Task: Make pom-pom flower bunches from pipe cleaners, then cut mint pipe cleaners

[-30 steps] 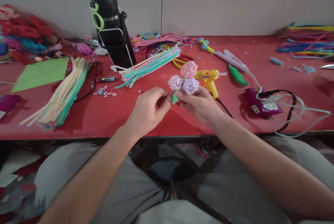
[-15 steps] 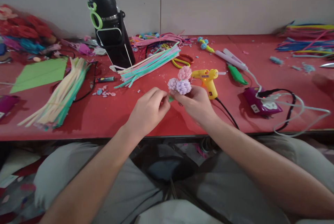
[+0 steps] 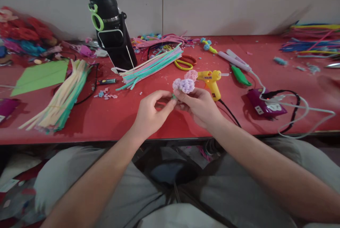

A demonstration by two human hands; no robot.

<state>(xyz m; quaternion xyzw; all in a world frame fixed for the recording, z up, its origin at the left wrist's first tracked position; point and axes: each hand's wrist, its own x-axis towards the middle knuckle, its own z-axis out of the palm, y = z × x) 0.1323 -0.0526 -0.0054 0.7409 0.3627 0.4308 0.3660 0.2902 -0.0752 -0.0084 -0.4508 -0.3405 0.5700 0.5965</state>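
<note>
Posy (image 3: 185, 83) sits lower and tipped further from the camera than a second ago, stem nearly hidden between the hands, so the work has moved to the stem; left hand (image 3: 149, 114) pinches its green end, right hand (image 3: 199, 106) grips just under the heads, above the table (image 3: 111, 121) front edge. Left to right: one bottle (image 3: 111, 29), three pompoms, one glue gun (image 3: 211, 81), one adapter (image 3: 265, 105)

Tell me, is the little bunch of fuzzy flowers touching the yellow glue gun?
Cannot tell. In the head view the fuzzy flowers, held up by the right hand, overlap the glue gun lying behind on the table; one view cannot settle depth.
</note>
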